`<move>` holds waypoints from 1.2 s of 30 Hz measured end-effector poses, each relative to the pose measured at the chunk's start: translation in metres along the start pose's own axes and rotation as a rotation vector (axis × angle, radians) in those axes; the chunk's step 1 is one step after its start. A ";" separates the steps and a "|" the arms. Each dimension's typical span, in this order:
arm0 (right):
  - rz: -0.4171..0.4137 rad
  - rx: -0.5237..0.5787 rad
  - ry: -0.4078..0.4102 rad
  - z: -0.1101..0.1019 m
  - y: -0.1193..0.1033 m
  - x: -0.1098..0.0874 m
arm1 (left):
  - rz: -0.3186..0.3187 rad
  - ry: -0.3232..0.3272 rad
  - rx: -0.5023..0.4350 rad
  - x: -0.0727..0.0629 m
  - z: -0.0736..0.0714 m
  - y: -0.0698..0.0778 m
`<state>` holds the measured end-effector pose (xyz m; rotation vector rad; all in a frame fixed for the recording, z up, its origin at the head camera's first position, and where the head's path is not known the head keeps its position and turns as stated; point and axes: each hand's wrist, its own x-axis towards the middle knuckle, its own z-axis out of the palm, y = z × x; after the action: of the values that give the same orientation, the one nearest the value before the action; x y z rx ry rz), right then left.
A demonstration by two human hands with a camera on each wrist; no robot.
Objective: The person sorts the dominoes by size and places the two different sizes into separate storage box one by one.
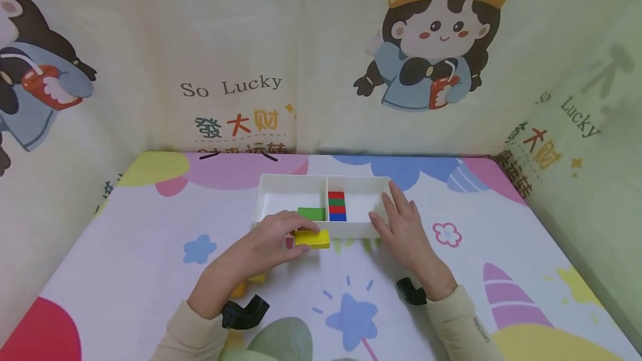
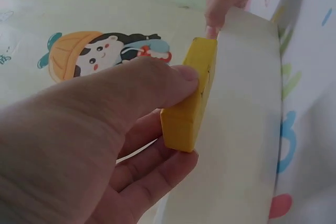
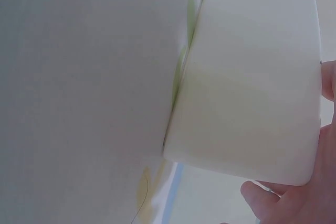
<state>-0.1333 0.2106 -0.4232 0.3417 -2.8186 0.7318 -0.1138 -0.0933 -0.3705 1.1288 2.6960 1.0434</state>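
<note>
My left hand pinches a yellow rectangular block between thumb and fingers, just in front of a white two-compartment box. Up close in the left wrist view, the thumb lies along one face of the block and fingertips support it underneath. At the box's right end rests my right hand, fingers spread and fairly straight, touching the rim and end wall. A green block lies in the left compartment against the front wall. Red, green and blue blocks line the divider in the right compartment.
A patterned cloth covers the table, and printed curtains hang behind and at both sides. Something small and red shows by the left fingers, mostly hidden. Orange-yellow patches appear beside the left wrist; cannot tell whether print or objects.
</note>
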 end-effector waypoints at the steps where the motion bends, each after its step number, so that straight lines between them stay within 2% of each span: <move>1: -0.001 -0.002 0.002 0.000 0.000 0.001 | 0.007 0.009 0.005 0.001 -0.002 0.000; 8: 0.004 -0.015 -0.013 -0.003 -0.002 0.003 | 0.037 0.051 0.061 0.008 -0.017 -0.007; 12: -0.007 -0.004 0.004 -0.004 -0.002 0.004 | 0.032 0.074 0.052 0.011 -0.020 -0.010; 18: 0.006 -0.001 -0.024 -0.001 -0.002 0.003 | 0.009 0.089 0.029 0.012 -0.021 -0.016; 26: 0.008 -0.001 -0.018 0.000 -0.002 0.004 | -0.050 0.112 0.024 0.018 -0.024 -0.025; 30: 0.019 -0.005 -0.028 0.003 -0.001 0.002 | -0.053 0.119 0.056 0.023 -0.025 -0.031; 34: 0.009 -0.011 -0.013 0.001 -0.001 0.001 | -0.093 0.124 0.075 0.030 -0.025 -0.033; 36: 0.005 -0.007 -0.009 0.002 -0.001 0.001 | -0.107 0.106 0.074 0.032 -0.025 -0.035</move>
<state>-0.1346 0.2090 -0.4240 0.3373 -2.8308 0.7227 -0.1656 -0.1044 -0.3653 0.9526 2.8634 1.0239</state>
